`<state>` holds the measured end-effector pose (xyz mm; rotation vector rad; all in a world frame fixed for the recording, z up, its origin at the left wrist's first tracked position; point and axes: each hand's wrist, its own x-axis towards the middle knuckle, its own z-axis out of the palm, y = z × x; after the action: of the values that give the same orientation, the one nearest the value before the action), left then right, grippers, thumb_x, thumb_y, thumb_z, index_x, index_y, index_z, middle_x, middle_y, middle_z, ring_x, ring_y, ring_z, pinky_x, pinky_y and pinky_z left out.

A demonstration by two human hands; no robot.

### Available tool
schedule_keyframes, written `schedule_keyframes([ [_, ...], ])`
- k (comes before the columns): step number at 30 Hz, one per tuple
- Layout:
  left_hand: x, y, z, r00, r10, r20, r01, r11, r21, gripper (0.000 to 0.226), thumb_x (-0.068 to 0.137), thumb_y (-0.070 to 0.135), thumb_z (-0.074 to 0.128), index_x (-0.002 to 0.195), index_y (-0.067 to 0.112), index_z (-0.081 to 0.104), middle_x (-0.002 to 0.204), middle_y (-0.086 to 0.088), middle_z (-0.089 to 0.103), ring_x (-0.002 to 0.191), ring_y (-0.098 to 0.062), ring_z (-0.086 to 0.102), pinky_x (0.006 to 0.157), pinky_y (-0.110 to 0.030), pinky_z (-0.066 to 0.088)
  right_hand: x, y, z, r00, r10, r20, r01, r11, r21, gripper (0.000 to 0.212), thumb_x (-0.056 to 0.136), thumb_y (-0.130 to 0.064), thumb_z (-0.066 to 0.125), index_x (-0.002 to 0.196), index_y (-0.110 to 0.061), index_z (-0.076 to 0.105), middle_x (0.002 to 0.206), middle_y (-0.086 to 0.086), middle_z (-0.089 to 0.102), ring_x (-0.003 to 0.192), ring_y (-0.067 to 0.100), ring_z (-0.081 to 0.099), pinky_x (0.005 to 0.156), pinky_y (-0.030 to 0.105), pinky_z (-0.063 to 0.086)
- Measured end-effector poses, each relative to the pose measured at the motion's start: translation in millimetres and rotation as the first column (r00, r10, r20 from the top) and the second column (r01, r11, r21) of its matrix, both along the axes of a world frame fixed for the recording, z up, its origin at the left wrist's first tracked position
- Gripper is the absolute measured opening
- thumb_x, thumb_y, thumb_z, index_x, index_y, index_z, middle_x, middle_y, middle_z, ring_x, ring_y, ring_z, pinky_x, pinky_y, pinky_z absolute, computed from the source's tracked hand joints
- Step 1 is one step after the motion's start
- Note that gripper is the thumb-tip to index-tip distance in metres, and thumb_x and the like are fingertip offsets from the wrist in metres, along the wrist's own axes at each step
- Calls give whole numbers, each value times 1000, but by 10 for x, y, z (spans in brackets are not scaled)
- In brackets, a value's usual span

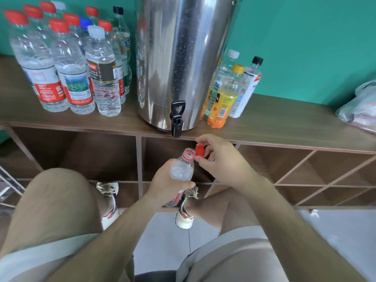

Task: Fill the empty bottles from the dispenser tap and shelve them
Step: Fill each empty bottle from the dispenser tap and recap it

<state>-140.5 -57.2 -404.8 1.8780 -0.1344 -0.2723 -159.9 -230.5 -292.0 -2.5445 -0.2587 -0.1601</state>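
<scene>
Just below the tap, left hand grips the bottle, mouth uncovered; right hand pinches the cap beside the neck; best to hold bottle steady, mouth centred under tap.

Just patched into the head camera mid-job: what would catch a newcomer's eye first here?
The big steel dispenser dominates the top of the wooden shelf unit, its black tap hanging over the front edge. Just below the tap, the left hand grips an uncapped clear bottle while the right hand pinches a red cap beside the bottle's mouth. A crowd of capped bottles, mostly red-topped, stands left of the dispenser.
</scene>
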Motion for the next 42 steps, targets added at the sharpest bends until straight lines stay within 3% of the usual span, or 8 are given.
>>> schedule_keyframes([
  [11,-95,78,123,993,-108,39,106,993,57,66,69,31,94,124,39,59,108,17,65,101,-5,62,76,-18,46,-44,-3,392,971,192,-140,-216,960,-178,36,90,-9,81,125,-16,74,116,-4,65,99,11,61,92,22,50],
  [16,-96,99,159,989,-143,27,139,985,100,66,69,36,93,122,45,55,108,20,61,99,-5,60,73,-17,43,42,110,534,957,118,-266,-229,869,-438,37,99,-34,73,131,-17,69,119,4,59,107,19,55,94,36,47],
  [20,-123,129,175,985,-173,6,172,981,94,64,70,34,93,121,43,56,106,19,63,96,-6,61,72,-18,45,51,162,522,938,108,-328,-272,818,-507,33,102,-33,68,129,-13,66,121,4,55,111,26,58,96,43,50],
  [26,-102,138,223,972,-235,-17,235,972,17,57,72,32,94,117,41,61,109,17,68,103,-11,66,76,-18,50,52,86,659,925,272,-265,-364,834,-415,35,96,-16,75,131,-15,71,118,-4,60,100,7,50,86,22,42],
  [29,-107,138,263,963,-268,-21,267,962,-59,53,72,30,94,114,42,64,107,17,71,105,-11,68,81,-20,55,52,49,749,908,329,-260,-410,822,-395,33,98,-28,74,129,-16,72,112,-2,59,90,4,51,78,12,39],
  [33,-115,140,334,960,-281,-1,279,955,-97,57,71,31,95,117,43,64,112,16,70,108,-13,68,87,-27,59,16,82,774,917,341,-207,-392,676,-624,45,106,-56,48,116,-15,63,100,-5,55,91,17,53,74,27,34],
  [37,-170,162,437,950,-309,40,311,946,-91,53,77,26,91,112,48,59,106,24,67,103,-6,66,71,-7,49,5,65,676,799,587,133,-317,599,-735,52,107,-45,37,79,-10,64,71,6,60,68,30,58,56,33,38],
  [42,-261,148,469,973,-209,98,220,968,-121,52,77,26,91,103,53,55,90,38,65,93,14,62,61,-1,45,1,283,627,997,68,-24,-66,717,-694,61,110,-41,31,59,-14,49,59,2,44,59,21,45,52,30,22],
])
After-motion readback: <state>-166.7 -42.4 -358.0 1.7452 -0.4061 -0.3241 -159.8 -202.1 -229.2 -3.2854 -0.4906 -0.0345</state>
